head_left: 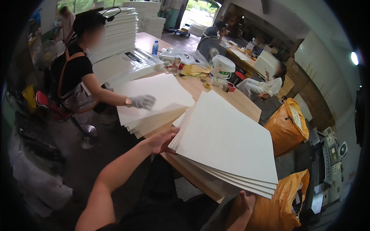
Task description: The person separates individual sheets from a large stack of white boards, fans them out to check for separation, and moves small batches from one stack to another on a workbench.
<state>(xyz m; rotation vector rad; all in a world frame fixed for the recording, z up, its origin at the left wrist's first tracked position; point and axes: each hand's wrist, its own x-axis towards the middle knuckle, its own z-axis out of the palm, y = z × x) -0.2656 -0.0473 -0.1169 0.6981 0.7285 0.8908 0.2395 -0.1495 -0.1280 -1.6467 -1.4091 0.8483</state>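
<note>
A stack of large white boards is tilted and slightly fanned out in front of me, over the edge of a wooden table. My left hand is closed on the stack's left edge, with its thumb along the side. At the near right corner my right hand grips the same boards from below, its thumb up and its other fingers mostly hidden. To the left lies another pile of white sheets with uneven lower layers. A co-worker's gloved hand is over that pile.
The co-worker in an apron stands at the left. Tall white stacks, a water bottle, a white bucket and tape rolls are at the back. Orange sacks stand right of the table. A red stool is at left.
</note>
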